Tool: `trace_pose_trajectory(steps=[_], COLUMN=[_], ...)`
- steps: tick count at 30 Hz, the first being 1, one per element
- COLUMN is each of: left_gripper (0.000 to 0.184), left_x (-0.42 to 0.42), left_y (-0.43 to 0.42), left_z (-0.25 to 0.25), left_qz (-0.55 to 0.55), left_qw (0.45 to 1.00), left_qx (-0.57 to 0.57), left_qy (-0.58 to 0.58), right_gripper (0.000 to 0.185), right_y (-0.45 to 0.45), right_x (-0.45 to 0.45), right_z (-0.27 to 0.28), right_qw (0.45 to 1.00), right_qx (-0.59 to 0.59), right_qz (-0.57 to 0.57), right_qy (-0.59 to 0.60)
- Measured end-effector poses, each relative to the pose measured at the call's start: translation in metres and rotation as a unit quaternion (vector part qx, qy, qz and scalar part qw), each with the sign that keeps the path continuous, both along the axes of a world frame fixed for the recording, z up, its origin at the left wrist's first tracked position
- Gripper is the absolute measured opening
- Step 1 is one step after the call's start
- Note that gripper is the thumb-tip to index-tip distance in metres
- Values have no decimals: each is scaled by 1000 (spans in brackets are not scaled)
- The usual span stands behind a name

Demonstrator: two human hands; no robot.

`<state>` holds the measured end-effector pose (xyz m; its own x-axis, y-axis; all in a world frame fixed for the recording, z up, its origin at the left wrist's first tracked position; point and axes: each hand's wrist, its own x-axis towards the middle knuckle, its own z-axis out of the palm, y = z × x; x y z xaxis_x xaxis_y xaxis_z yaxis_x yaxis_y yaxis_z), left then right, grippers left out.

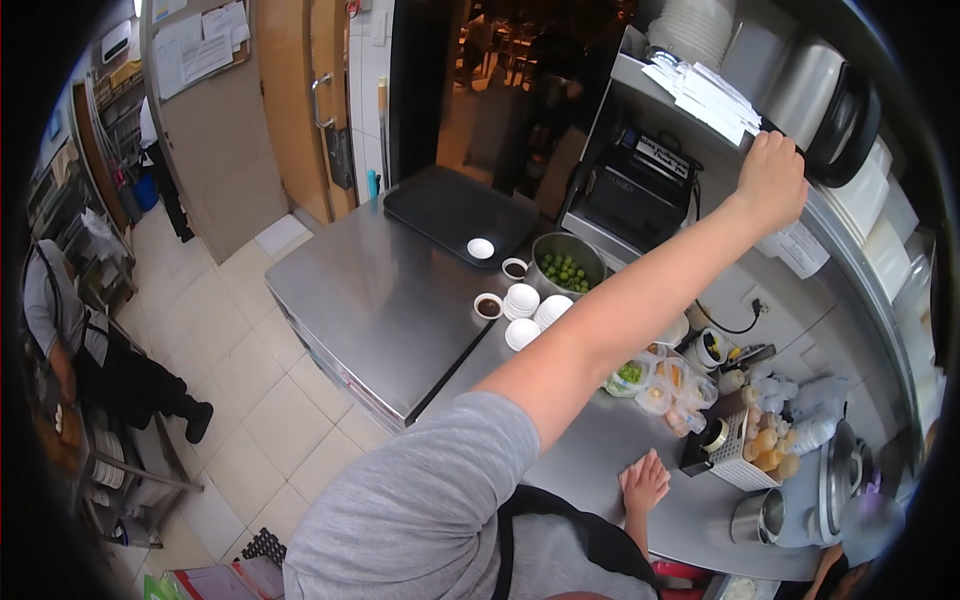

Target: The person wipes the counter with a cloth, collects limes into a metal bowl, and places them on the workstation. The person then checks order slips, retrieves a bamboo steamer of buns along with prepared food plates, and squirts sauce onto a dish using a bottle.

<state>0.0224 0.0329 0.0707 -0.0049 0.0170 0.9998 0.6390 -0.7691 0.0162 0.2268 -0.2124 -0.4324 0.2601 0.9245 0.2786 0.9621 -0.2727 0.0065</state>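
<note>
My left hand point(771, 183) is stretched up to the metal shelf, its fingers curled at the shelf edge point(815, 212). A stack of white paper slips point(705, 96) lies just beside it, and a steel kettle point(806, 88) with a black handle stands right behind. What the fingers grip is hidden. Down on the steel counter point(585, 470), my right hand point(645, 482) rests with its fingers extended and holds nothing. Closest to it are clear bags of food point(675, 390) and a white basket point(740, 455) holding bottles.
A black tray point(440, 210) carries one small white dish point(480, 248). Nearby stand sauce cups point(488, 307), stacked white bowls point(521, 300) and a pot of green limes point(565, 272). A black machine point(640, 190) sits under the shelf. Another person point(85, 330) stands at left.
</note>
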Motion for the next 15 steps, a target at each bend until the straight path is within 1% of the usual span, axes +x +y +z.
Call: trace_pose_trajectory(steps=[2,3,5,6,8,9,11,15], left_gripper=[23,23,22,22,22,22,21,20], left_x=[0,-1,-2,-2,-2,-3,-2,-5], left_y=[1,1,0,0,1,2,2,3], left_z=[0,0,-1,-1,-2,-2,-3,-4], left_qz=[-5,-10,-19,-24,-35,-37,-29,-81], left_qw=[1000,1000,1000,1000,999,999,999,996], left_qx=[-1,2,-4,-2,12,14,32,42], left_qy=[4,5,7,6,-6,-6,-13,-22], right_gripper=[57,57,57,57,57,57,56,56], right_y=[-15,-20,-35,-43,-62,-69,-79,-74], right_x=[6,13,39,47,66,74,82,80], right_z=[2,-2,-14,-15,-12,-11,-8,-3], right_qw=[999,998,989,988,963,963,924,902], right_qx=[-6,-3,4,6,-20,-19,-25,-42], right_qz=[-50,-55,-147,-152,-268,-270,-381,-429], right_qy=[3,4,-29,-30,-14,-14,10,-13])
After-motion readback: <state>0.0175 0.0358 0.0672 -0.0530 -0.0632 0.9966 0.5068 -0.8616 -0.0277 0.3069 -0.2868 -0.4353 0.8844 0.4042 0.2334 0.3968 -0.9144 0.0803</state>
